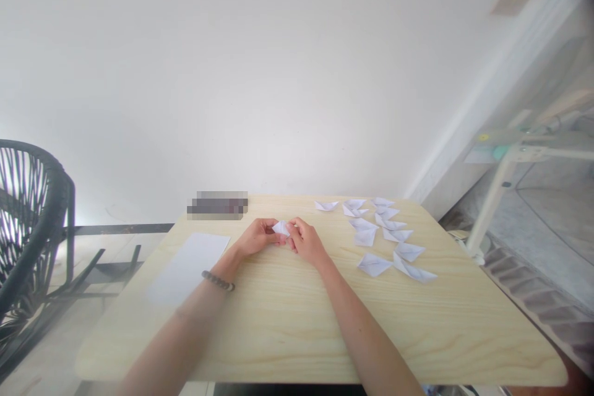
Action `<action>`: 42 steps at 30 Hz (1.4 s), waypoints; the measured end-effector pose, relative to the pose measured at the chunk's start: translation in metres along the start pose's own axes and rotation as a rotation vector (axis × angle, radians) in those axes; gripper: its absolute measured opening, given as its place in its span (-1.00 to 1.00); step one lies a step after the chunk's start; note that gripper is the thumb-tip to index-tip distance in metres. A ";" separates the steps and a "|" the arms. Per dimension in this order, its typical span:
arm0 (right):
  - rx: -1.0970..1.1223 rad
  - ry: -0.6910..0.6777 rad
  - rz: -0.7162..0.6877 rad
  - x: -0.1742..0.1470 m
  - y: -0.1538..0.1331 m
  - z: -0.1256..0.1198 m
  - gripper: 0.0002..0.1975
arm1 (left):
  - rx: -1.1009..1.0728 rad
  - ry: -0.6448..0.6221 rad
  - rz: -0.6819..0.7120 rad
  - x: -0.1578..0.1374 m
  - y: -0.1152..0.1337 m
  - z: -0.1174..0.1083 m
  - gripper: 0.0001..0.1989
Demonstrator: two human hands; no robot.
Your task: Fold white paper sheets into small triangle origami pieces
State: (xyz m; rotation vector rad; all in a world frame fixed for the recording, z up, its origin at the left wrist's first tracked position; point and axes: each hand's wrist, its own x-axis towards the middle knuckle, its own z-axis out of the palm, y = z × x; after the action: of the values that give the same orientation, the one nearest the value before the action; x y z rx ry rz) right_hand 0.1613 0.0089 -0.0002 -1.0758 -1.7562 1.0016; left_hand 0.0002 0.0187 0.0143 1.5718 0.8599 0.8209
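Note:
A small piece of folded white paper (281, 228) is held between both hands above the middle of the table. My left hand (258, 236), with a beaded bracelet on its wrist, pinches the paper's left side. On the paper's right side, the fingers of my right hand (304, 240) are closed on it. Parts of the paper are hidden behind the fingers. To the right lie several folded paper boats (374, 265) in loose groups. A stack or sheet of flat white paper (190, 266) rests left of my left forearm.
The light wooden table (288, 334) stands against a white wall. A pixelated dark object (217, 205) sits at its back left. Left of the table is a dark woven chair (55, 198). A white metal frame (494, 204) stands on the right.

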 end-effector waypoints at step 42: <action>-0.116 0.160 -0.045 0.002 0.004 -0.005 -0.67 | -0.274 0.141 -0.086 0.004 -0.001 0.003 -0.72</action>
State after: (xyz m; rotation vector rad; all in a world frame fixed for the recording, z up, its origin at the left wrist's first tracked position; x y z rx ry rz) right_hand 0.1664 0.0129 -0.0016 -1.1511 -1.7162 0.7720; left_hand 0.0049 0.0205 0.0132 1.2417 0.8691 0.9528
